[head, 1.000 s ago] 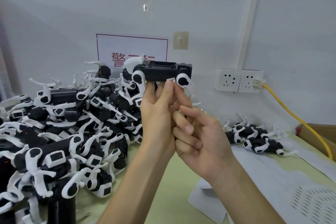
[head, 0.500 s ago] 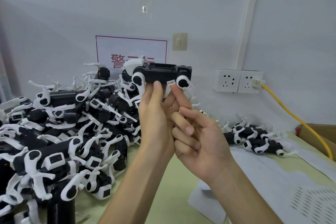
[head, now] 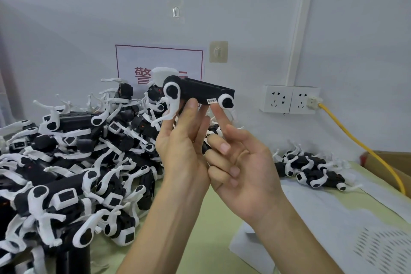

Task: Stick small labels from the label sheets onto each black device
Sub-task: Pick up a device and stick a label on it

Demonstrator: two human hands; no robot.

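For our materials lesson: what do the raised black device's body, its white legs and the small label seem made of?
Black device body: likely matte moulded plastic, dull, sharp-edged. White legs: probably smoother plastic, evenly curved. Small label: seemingly paper or film, thin, flat, printed.

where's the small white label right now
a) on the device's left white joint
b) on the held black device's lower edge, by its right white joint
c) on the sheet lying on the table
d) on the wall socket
B: the small label sits on the lower edge of the black device held by the left hand, beside the right white joint; the right hand points its index finger just below it.
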